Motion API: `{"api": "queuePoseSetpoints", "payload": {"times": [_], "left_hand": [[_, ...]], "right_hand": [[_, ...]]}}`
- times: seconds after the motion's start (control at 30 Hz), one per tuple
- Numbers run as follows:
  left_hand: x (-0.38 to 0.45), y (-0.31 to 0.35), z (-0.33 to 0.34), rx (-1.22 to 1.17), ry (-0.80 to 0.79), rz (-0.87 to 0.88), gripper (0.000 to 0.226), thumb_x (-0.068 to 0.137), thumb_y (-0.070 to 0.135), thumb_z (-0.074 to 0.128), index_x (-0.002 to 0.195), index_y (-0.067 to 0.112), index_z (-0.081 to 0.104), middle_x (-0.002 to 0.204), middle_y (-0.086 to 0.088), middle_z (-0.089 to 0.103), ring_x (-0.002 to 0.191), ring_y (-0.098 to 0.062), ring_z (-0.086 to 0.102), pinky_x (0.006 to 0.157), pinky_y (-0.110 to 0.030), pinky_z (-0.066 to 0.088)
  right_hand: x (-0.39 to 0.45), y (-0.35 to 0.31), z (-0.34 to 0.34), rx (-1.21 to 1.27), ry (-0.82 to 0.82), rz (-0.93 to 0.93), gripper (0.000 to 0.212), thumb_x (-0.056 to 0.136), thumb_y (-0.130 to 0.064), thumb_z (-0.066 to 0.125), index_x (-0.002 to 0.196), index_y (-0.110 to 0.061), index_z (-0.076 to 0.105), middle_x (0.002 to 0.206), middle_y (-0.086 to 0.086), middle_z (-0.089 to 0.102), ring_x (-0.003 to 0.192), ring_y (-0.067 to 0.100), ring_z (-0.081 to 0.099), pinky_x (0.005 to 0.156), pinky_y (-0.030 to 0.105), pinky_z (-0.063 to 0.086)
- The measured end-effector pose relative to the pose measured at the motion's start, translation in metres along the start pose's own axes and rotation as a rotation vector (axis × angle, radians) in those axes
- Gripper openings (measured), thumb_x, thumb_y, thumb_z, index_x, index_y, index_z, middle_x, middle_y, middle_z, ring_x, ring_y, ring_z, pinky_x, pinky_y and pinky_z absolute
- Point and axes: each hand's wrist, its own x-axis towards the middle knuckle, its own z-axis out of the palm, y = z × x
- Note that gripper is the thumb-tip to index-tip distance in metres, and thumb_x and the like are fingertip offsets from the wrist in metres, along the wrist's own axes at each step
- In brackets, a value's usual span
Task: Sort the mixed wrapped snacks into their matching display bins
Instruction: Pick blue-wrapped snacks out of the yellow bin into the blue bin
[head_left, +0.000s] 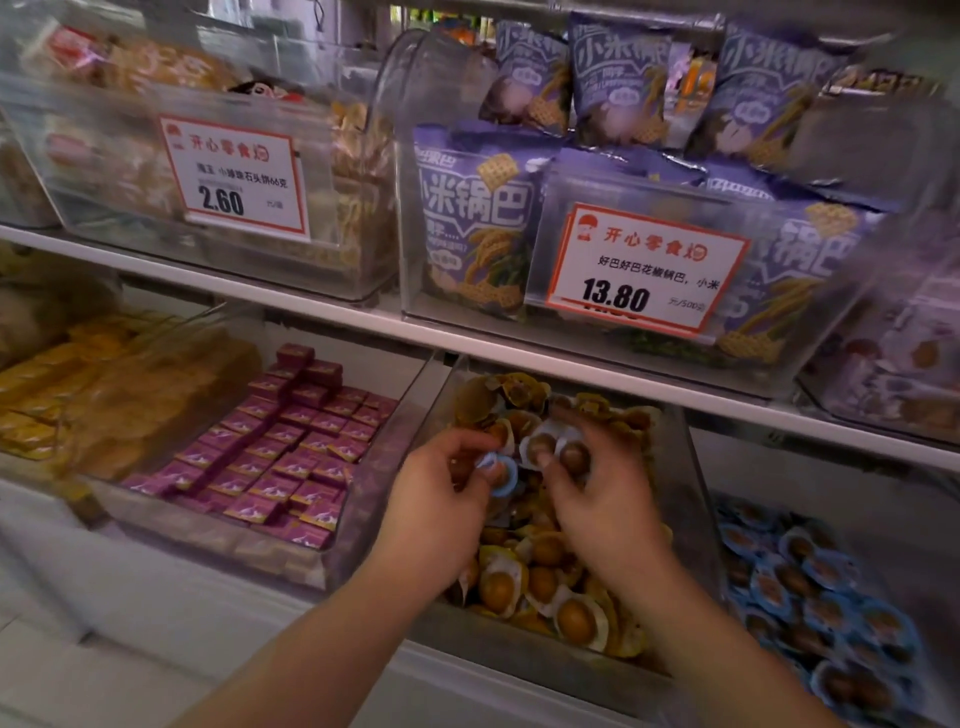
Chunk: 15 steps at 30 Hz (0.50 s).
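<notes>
Clear plastic bin (680, 499) at six o'clock, piled with brown eggs (535, 577) sealed in yellow-edged wrappers, and both hands are in over it. Left hand (441, 499) has its fingers curled round a blue-rimmed egg pack (501, 475), the odd one out in this heap. Right hand (602, 499) pinches a white-edged twin pack of eggs (553, 447), just beside the left hand's catch. Over at four o'clock sits the neighbouring bin of blue-wrapped eggs (810, 587). At nine o'clock, a bin of small purple boxes (280, 447), then yellow packets (47, 384) further left. White shelf board (311, 304) runs across above; on it at one o'clock, purple snack bags (478, 218) behind a red-bordered price card (644, 270), and at eleven o'clock another card (234, 176) on a bin of biscuits.
</notes>
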Motion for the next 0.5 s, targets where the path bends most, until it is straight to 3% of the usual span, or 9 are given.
{"api": "queuePoseSetpoints", "payload": {"times": [0.07, 0.13, 0.27, 0.37, 0.5], "left_hand": [[0.0, 0.003, 0.002, -0.094, 0.037, -0.023, 0.018, 0.09, 0.015, 0.07, 0.1, 0.03, 0.069, 0.093, 0.012, 0.073, 0.081, 0.006, 0.066, 0.06, -0.008, 0.048], [-0.003, 0.006, 0.006, -0.156, 0.033, -0.049, 0.017, 0.089, 0.014, 0.072, 0.098, 0.028, 0.069, 0.092, 0.007, 0.074, 0.079, 0.002, 0.068, 0.062, -0.015, 0.054], [-0.01, 0.002, 0.015, 0.11, -0.099, -0.011, 0.019, 0.09, 0.011, 0.068, 0.097, 0.029, 0.068, 0.098, 0.007, 0.072, 0.088, -0.006, 0.069, 0.081, -0.035, 0.059], [-0.008, 0.0, 0.014, 0.34, -0.2, 0.017, 0.025, 0.09, 0.009, 0.06, 0.1, 0.031, 0.067, 0.107, 0.008, 0.068, 0.095, -0.007, 0.065, 0.085, -0.032, 0.056], [-0.005, 0.001, 0.018, 0.358, -0.307, 0.045, 0.025, 0.096, 0.019, 0.059, 0.116, 0.031, 0.065, 0.116, 0.006, 0.064, 0.106, -0.01, 0.062, 0.093, -0.031, 0.052]], "right_hand": [[-0.001, -0.004, -0.013, 0.167, 0.056, 0.026, 0.023, 0.087, -0.015, 0.07, 0.091, -0.037, 0.066, 0.086, -0.026, 0.068, 0.087, -0.009, 0.061, 0.076, 0.009, 0.046], [-0.008, -0.006, -0.023, 0.222, 0.07, 0.082, 0.038, 0.085, -0.005, 0.069, 0.074, -0.039, 0.059, 0.07, -0.027, 0.064, 0.068, -0.012, 0.059, 0.059, 0.002, 0.039], [-0.026, -0.002, -0.033, 0.262, -0.014, 0.181, 0.031, 0.085, -0.002, 0.069, 0.088, -0.033, 0.067, 0.073, -0.014, 0.067, 0.068, -0.01, 0.061, 0.056, 0.005, 0.042], [-0.03, 0.001, -0.038, 0.182, -0.132, 0.203, 0.023, 0.088, -0.015, 0.068, 0.104, -0.032, 0.067, 0.092, -0.008, 0.069, 0.079, -0.001, 0.063, 0.062, 0.013, 0.049], [-0.033, 0.004, -0.044, 0.024, -0.295, 0.231, 0.029, 0.093, -0.024, 0.061, 0.117, -0.04, 0.057, 0.102, -0.013, 0.061, 0.08, -0.001, 0.057, 0.056, 0.004, 0.041]]}}
